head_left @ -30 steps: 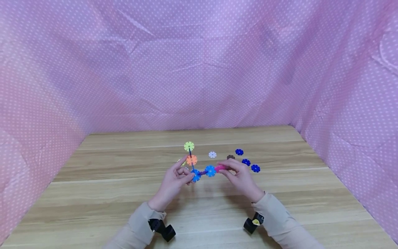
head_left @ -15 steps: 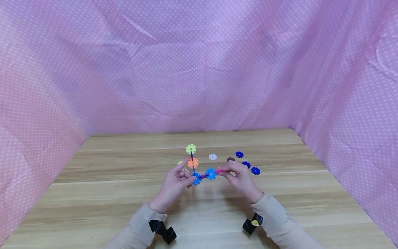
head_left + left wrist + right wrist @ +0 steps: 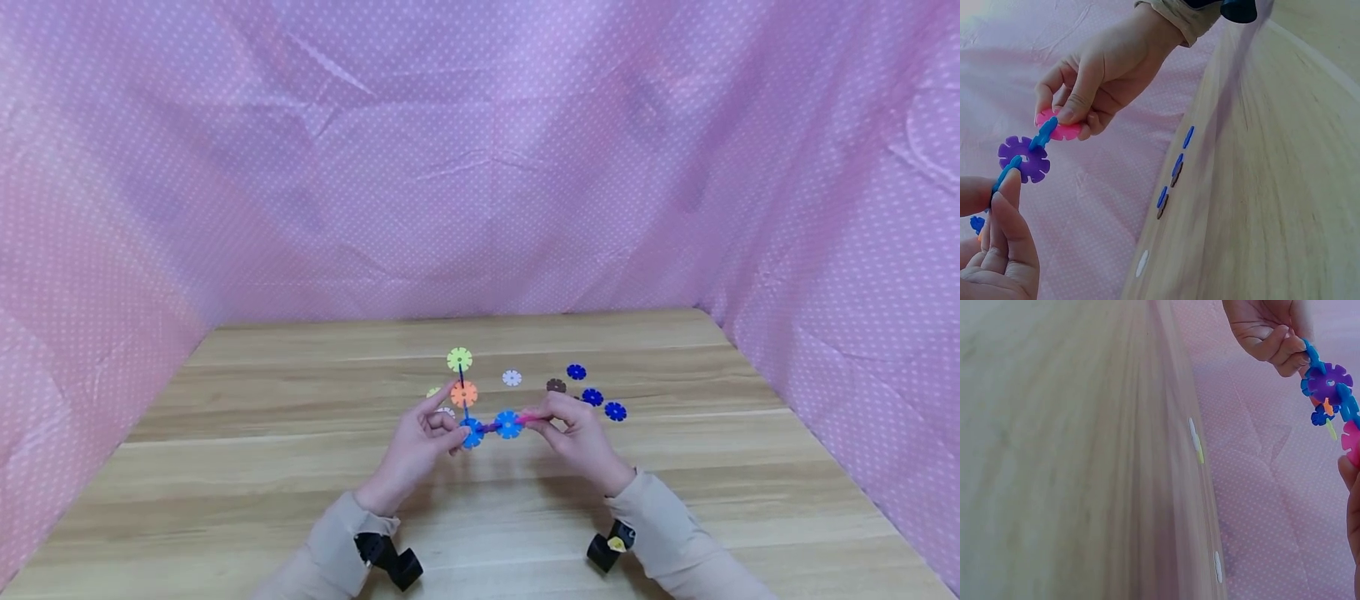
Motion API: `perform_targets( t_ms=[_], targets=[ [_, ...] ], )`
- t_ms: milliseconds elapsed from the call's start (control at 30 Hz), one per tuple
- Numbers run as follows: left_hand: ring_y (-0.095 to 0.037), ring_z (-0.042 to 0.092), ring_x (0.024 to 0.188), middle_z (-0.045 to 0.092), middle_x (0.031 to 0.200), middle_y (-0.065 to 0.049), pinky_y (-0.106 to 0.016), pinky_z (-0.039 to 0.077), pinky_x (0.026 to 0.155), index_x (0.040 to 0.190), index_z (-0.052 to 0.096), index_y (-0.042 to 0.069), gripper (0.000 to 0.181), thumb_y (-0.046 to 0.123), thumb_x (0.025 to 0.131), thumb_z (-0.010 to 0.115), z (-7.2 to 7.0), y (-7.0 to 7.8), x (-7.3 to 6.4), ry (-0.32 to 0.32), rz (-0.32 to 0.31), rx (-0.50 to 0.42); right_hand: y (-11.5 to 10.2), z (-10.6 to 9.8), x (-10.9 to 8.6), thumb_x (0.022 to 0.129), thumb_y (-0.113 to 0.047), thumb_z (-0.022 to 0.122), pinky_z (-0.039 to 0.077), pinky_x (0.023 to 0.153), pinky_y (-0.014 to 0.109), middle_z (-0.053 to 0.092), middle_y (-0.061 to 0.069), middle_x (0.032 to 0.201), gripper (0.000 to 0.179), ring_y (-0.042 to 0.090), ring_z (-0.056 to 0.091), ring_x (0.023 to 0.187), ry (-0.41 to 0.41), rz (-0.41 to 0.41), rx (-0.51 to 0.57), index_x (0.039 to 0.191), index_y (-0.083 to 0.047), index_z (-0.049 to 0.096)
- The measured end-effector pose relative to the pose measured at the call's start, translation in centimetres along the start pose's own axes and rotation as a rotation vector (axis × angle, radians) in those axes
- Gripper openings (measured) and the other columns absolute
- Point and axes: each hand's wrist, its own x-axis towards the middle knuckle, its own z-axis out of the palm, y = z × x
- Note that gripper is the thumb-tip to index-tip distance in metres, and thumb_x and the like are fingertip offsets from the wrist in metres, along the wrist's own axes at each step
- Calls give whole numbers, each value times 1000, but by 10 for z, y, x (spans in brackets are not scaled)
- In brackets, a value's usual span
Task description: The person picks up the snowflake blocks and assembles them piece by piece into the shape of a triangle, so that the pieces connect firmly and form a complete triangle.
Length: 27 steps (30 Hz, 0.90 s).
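Observation:
A chain of notched plastic discs is held up above the table between both hands. My left hand [image 3: 416,446] pinches the light blue disc [image 3: 472,434] at the chain's corner. From there one branch runs away from me, through an orange disc [image 3: 463,394] to a yellow-green disc [image 3: 460,359] at its end. The other branch runs right through a purple disc [image 3: 1024,160] to a second blue disc [image 3: 508,424]. My right hand [image 3: 581,437] pinches a pink disc [image 3: 1059,127] between thumb and fingers; it meets that second blue disc edge to edge.
Loose discs lie on the wooden table [image 3: 300,467] behind the hands: a white one [image 3: 512,377], a brown one [image 3: 556,386] and several dark blue ones [image 3: 592,397] to the right. Another white disc [image 3: 446,412] lies partly hidden behind the left hand. A pink dotted cloth [image 3: 480,167] surrounds the table.
The pink disc has turned from showing its face to nearly edge-on in the head view, against the second blue disc. Both hands keep their hold, with the chain slightly lower in view.

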Motion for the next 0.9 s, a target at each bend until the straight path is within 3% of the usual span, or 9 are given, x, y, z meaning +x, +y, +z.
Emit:
perform_targets(
  t_ms=[200,300,467,667,900],
  targets=[
    [-26,61,70,62,77,-5,-28,53,65,146,37,18,69,1,85,67,-2,-1,-2,-3,2,41,2,-1,-6,78,6,70,55,70,23,68,2,85,18,14,64,79,-73,87,2,90,-8,72],
    [-28,62,72,62,78,-6,-28,54,66,146,36,20,70,2,86,66,-4,-1,-3,-23,21,57,3,-2,-7,81,2,70,56,68,24,69,2,89,16,11,64,80,-106,105,21,93,-9,71],
    [-28,63,73,61,80,-6,-30,55,67,147,34,20,70,2,87,66,-7,-3,-3,-54,44,66,4,-8,-9,83,-3,70,56,67,24,68,3,94,16,5,61,81,-158,202,18,98,-8,70],
    [-30,63,76,61,82,-7,-33,56,69,147,34,19,70,1,87,65,-8,-5,-3,-36,35,65,11,-20,-13,84,-3,69,55,72,24,69,6,95,17,6,62,83,-162,296,3,102,-4,68],
    [-31,63,77,61,82,-6,-35,56,70,147,33,20,70,3,87,65,-9,-7,-2,-37,43,77,21,-38,-18,88,-10,66,53,78,24,69,9,98,20,7,61,87,-185,418,-18,108,-9,66]
  ],
)
